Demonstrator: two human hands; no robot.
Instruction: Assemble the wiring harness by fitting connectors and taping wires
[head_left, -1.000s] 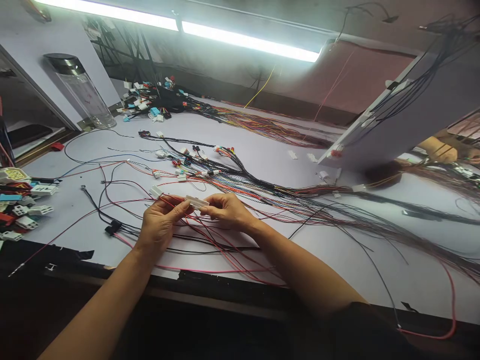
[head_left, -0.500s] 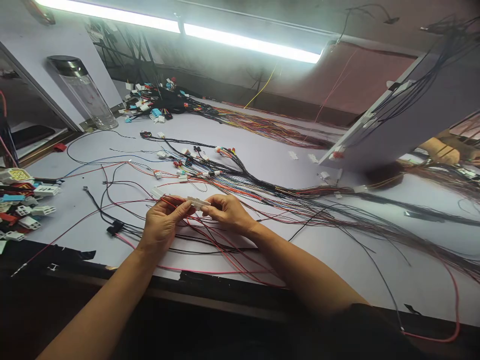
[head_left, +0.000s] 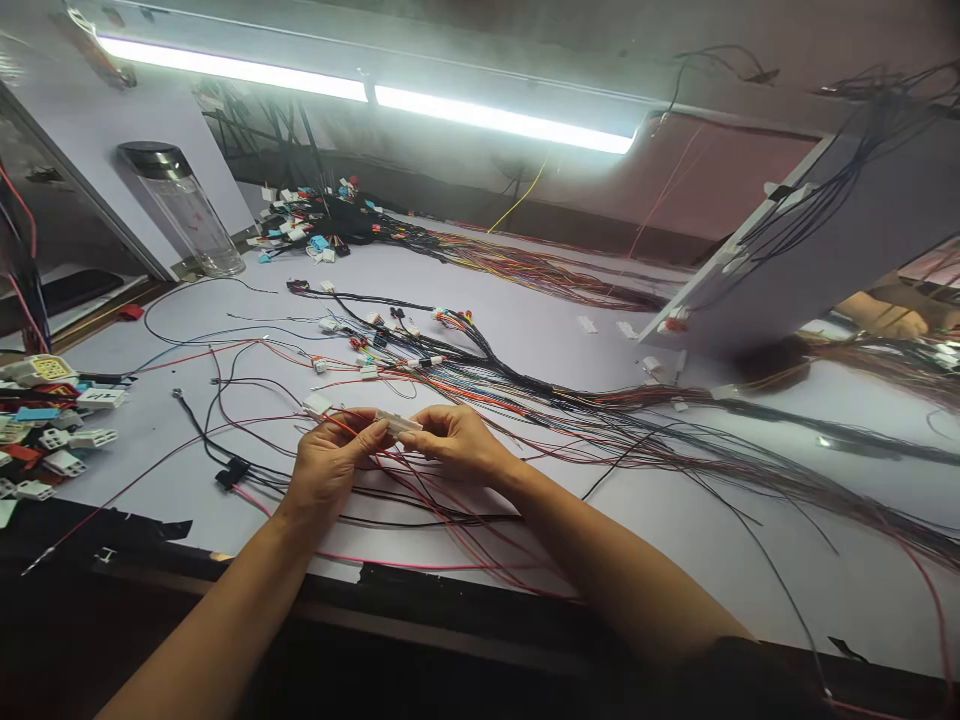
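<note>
A long white plastic connector (head_left: pixel 398 423) is pinched between both hands just above the pale worktable (head_left: pixel 540 335). My left hand (head_left: pixel 330 462) grips its left end together with thin red wires (head_left: pixel 390 470) that trail toward me. My right hand (head_left: pixel 457 445) closes on its right end. Loose red and black wires lie on the table under and around both hands. Another small white connector (head_left: pixel 316 403) lies just left of my left hand.
A wide wire harness (head_left: pixel 600 415) fans across the table to the right. Loose white, blue and red connectors (head_left: pixel 52 420) pile at the left edge. A clear cylinder (head_left: pixel 184 210) stands at back left. A tilted white board (head_left: pixel 810 250) with wires leans at right.
The view has tipped down a little, so everything sits lower in the picture. Both hands keep their pinch on the white connector, fingers shifting slightly closer together.
</note>
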